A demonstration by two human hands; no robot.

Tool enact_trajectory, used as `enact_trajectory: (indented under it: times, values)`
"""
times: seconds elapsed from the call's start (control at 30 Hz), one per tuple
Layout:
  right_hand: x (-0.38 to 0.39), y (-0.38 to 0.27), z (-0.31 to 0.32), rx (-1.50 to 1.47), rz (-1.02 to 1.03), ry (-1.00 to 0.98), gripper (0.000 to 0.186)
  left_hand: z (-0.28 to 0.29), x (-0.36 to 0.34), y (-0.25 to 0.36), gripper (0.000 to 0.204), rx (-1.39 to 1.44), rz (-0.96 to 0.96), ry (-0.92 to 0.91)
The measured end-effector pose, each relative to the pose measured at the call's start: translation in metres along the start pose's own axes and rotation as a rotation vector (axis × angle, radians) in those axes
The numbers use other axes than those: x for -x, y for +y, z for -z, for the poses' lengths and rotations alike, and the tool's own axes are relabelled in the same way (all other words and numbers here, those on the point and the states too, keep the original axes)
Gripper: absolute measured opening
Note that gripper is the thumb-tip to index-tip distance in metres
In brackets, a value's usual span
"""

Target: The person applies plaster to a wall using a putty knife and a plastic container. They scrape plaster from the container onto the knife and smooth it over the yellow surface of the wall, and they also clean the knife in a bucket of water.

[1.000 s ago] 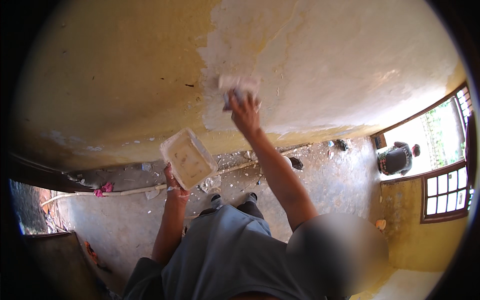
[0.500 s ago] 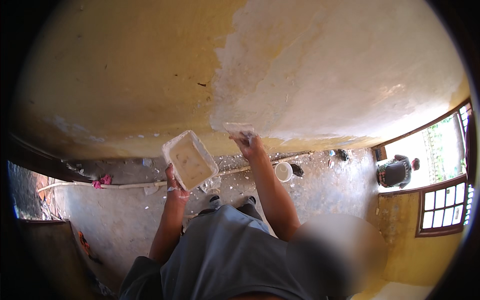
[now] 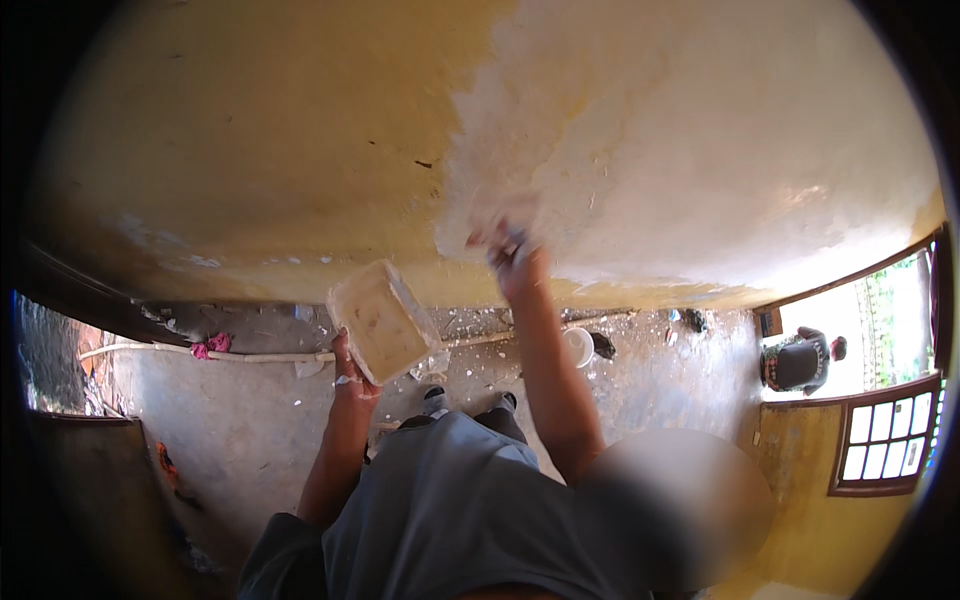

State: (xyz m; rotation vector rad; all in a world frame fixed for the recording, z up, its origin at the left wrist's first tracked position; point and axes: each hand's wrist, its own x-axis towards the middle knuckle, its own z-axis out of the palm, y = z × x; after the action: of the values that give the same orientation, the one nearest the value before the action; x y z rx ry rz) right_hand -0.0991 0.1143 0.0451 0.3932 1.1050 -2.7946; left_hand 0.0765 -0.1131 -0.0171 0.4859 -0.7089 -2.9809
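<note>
My left hand [image 3: 354, 372] is closed on the near left side of a rectangular, pale plastic tub [image 3: 420, 308], held tilted in front of me. A cream-coloured paste [image 3: 378, 322] lies in the tub. My right hand [image 3: 520, 264], smeared by motion, grips a flat, wide-bladed scraper [image 3: 505, 208] close to the wall. The blade is too blurred to tell whether it touches the surface. Behind it, the yellow wall [image 3: 300, 130] meets a whitish coated area [image 3: 680, 130] that spreads to the right.
A long pale pole [image 3: 280, 357] lies on the floor along the wall, with a pink cloth [image 3: 212, 345] on it. Beyond my right forearm stands a white bucket [image 3: 578, 347] beside a black bag [image 3: 603, 346]. Another person [image 3: 797, 365] is at the doorway on the right.
My right hand has moved up with the scraper, over the edge of the whitish area. My left hand and the tub have hardly shifted, while the view has turned slightly.
</note>
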Motion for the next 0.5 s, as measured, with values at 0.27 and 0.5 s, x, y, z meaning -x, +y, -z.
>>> enact_trajectory:
  times: [0.27, 0.5]
  values:
    - [-0.065, 0.089, 0.085, 0.047, -0.278, 0.070, 0.021, 0.002, 0.002, 0.000, 0.063, 0.028, -0.015, -0.013]
    - [-0.050, 0.027, 0.033, 0.017, -0.192, -0.011, 0.023, -0.004, 0.005, 0.002, 0.059, 0.012, 0.013, 0.044]
